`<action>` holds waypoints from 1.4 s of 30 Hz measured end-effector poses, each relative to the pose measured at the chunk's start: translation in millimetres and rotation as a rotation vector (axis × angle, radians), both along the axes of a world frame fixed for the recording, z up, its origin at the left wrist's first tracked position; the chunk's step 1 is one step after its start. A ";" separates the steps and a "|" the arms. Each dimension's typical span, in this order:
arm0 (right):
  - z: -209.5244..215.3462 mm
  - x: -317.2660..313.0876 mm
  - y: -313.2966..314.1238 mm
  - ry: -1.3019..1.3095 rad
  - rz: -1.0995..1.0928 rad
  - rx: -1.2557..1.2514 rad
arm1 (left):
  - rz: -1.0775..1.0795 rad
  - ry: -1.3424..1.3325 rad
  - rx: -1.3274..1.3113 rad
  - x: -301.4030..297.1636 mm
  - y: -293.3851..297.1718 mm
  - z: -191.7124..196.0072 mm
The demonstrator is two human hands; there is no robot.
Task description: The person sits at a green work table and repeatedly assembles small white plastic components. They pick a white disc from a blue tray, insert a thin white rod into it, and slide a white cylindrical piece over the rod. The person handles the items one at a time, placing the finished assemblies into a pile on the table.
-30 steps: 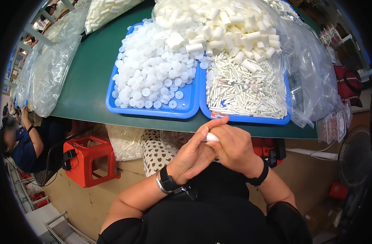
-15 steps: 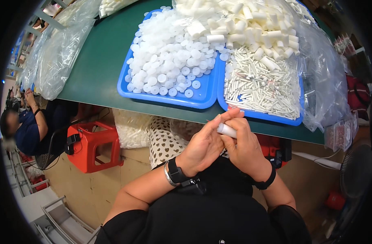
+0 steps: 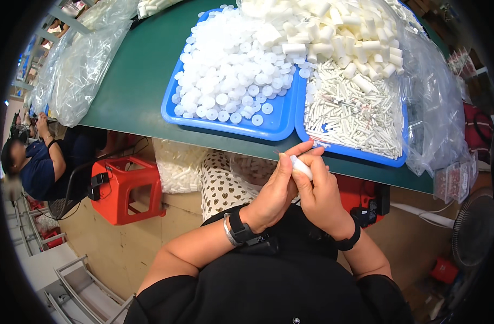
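My left hand [image 3: 279, 183] and my right hand [image 3: 318, 193] are pressed together just below the table's near edge. Both pinch one small white plastic tube [image 3: 301, 166] between their fingertips. Right above them on the green table [image 3: 133, 81] stand two blue trays side by side. The left tray [image 3: 225, 125] is heaped with white round caps [image 3: 230, 70]. The right tray [image 3: 346, 150] holds thin white sticks [image 3: 346, 116] and, further back, a pile of short white tubes [image 3: 333, 32].
Clear plastic bags of parts lie at the table's left [image 3: 79, 59] and right [image 3: 435, 108]. Under the table are a red stool [image 3: 125, 189] and more bags of white parts [image 3: 176, 170]. A seated person [image 3: 36, 162] works at the far left. A fan [image 3: 473, 229] stands at the lower right.
The view has shifted so the trays sit further right and nearer. My hands stay together on the white tube, fingers turning slightly around it.
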State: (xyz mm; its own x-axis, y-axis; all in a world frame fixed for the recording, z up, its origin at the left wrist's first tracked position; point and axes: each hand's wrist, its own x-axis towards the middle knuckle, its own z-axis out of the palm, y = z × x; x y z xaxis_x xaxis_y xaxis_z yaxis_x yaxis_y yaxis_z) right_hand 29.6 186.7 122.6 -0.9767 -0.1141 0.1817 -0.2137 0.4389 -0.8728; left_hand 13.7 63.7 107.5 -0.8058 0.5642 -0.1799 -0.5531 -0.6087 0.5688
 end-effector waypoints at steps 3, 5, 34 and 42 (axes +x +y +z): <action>-0.9 -1.4 1.1 -0.254 0.037 -0.269 | -0.006 0.009 -0.084 1.4 -3.6 3.6; 4.9 -4.6 7.9 -0.681 0.076 -0.665 | -0.021 -0.010 -0.142 0.2 -7.9 9.9; 21.6 -15.2 27.5 0.139 0.286 0.416 | -0.208 -0.260 -0.487 0.5 -76.6 -16.9; 38.8 -78.8 89.4 0.397 -0.082 0.931 | 0.389 1.170 -1.301 -72.1 -61.7 34.4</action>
State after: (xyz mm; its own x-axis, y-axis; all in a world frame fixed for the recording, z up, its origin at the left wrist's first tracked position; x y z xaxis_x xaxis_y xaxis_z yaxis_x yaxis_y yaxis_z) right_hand -49.3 276.1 161.4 -0.8761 -0.3116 0.3679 -0.3529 0.9344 -0.0492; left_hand -58.5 2.0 141.9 -0.8662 0.3056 0.3953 0.4996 0.5214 0.6918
